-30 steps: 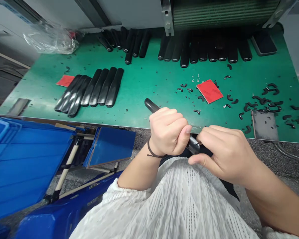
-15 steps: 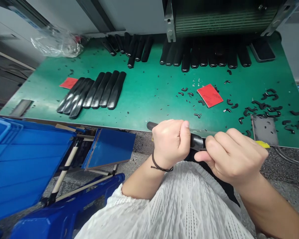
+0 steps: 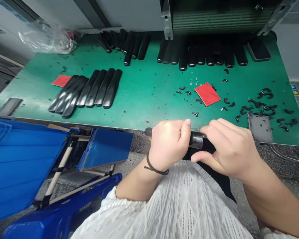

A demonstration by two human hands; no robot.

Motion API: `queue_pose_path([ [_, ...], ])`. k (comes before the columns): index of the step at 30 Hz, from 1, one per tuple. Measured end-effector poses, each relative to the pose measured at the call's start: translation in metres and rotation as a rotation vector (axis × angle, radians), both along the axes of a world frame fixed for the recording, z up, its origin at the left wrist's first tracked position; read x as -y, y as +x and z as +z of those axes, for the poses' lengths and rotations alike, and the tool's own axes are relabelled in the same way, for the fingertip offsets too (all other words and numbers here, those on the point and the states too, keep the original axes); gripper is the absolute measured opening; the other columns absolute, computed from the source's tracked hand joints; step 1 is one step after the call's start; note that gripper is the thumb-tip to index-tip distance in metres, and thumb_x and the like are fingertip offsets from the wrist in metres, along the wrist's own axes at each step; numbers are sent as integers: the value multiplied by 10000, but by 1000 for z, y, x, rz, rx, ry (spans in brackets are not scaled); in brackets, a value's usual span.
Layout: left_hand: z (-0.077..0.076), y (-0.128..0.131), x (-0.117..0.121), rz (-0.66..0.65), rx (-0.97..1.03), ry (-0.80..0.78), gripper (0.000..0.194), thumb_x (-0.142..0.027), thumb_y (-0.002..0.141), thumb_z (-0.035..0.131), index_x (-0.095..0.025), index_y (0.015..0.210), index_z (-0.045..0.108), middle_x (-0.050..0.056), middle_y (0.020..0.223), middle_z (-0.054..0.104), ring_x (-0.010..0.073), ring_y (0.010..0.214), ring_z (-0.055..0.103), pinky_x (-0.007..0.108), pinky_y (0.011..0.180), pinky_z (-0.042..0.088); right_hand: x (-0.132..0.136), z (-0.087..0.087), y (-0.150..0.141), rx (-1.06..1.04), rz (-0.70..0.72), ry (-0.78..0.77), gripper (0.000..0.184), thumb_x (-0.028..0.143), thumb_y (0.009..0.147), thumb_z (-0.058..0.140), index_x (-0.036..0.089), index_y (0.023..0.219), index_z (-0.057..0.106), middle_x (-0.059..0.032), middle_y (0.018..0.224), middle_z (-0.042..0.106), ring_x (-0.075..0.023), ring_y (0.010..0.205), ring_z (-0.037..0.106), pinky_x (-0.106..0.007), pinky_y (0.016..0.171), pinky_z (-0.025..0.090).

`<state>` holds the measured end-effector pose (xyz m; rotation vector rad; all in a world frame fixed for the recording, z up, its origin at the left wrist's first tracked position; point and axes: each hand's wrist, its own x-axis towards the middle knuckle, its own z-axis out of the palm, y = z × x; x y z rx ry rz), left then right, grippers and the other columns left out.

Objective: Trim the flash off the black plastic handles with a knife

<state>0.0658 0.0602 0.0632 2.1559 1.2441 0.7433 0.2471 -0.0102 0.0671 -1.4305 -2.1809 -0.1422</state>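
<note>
My left hand (image 3: pixel 168 146) is a fist wrapped round a long black plastic handle (image 3: pixel 196 140), held level just in front of the green table's near edge (image 3: pixel 129 125). One end of the handle pokes out to the left of the fist. My right hand (image 3: pixel 228 149) is closed at the handle's other end, fingers curled and thumb beneath; what it grips is hidden. Both hands are over my lap, above a white knitted top.
Black handles lie in a row (image 3: pixel 89 89) at the left and in more rows (image 3: pixel 201 53) at the back under a grey machine (image 3: pixel 214 15). Red sanding pads (image 3: pixel 207 94) (image 3: pixel 61 80), black trimmings (image 3: pixel 261 104), a metal plate (image 3: pixel 260 127) and a plastic bag (image 3: pixel 46 36) lie about. Blue crates (image 3: pixel 22 166) stand at my left.
The handle swung from pointing up-left over the table to lying level along the table's edge. A yellow tip behind my right hand half a second ago is out of sight now.
</note>
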Motion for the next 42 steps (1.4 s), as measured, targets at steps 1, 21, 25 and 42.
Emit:
queue_pose_path([
  [1,1,0,0,2,-5,2,584,-461,1054,392,-195,539,319,-22,488,307,111,485,237,326,528,137,-1,2,-1,29,-11,2,527,672,987,512,189,789,584,-17,688,507,-154,656,386,-321,555,224],
  [21,-11,-7,1,-476,310,-641,487,-612,1053,380,-205,797,456,-19,670,550,127,609,487,279,605,378,0,-14,11,-87,42,244,288,351,978,658,218,748,547,19,604,497,-131,595,377,-312,562,279],
  [25,-17,-18,-2,-560,303,-609,479,-651,1023,436,-203,861,485,-40,643,512,117,564,438,264,558,332,1,-9,25,-423,98,-58,71,243,983,633,213,953,576,6,751,550,-130,662,469,-292,628,389],
  [42,-18,-18,4,-543,347,-401,486,-626,1013,486,-192,796,510,-45,612,447,104,543,377,264,545,291,-2,10,23,-77,84,-146,606,686,1035,327,209,685,458,25,631,409,-123,596,343,-300,552,228],
])
